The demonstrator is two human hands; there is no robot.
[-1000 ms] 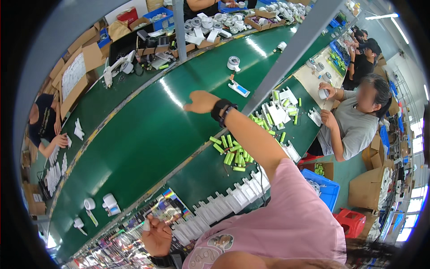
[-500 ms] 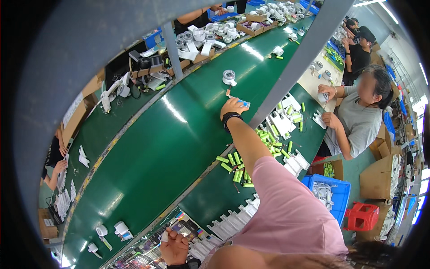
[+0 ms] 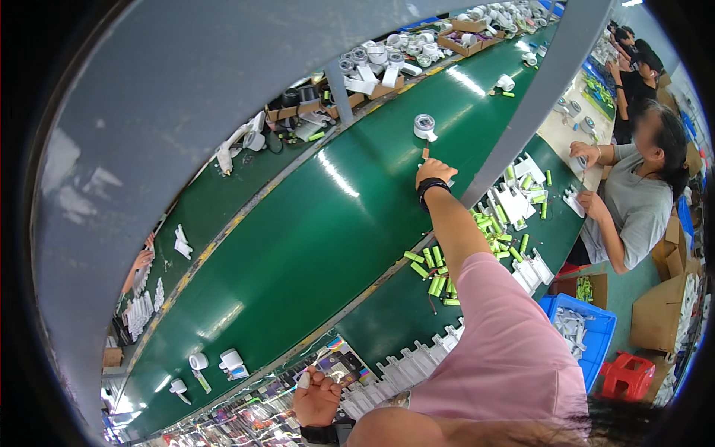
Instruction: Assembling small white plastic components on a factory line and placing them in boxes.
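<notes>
My right hand point(image 3: 434, 171), with a black band on the wrist, is stretched far out over the green conveyor belt point(image 3: 298, 246). Its fingers are curled down on a small blue and white flat piece, mostly hidden under the hand. A white tape roll point(image 3: 424, 127) lies just beyond it. My left hand point(image 3: 316, 398) is low, near my body, closed around a small white piece point(image 3: 303, 380). Beside my right forearm are several green cylinder cells point(image 3: 432, 268) scattered on the near bench, and a row of white plastic holders point(image 3: 402, 365).
A grey slanted post point(image 3: 536, 97) crosses the belt to the right of my hand. A co-worker in a grey shirt point(image 3: 633, 201) works at the right. A blue crate point(image 3: 581, 328), a red stool point(image 3: 629, 372) and cardboard boxes point(image 3: 663, 313) stand on the floor. White parts point(image 3: 231, 361) ride on the belt at lower left.
My right arm has reached farther across the belt until the hand came down on the small blue and white piece. My left hand has stayed low and closed.
</notes>
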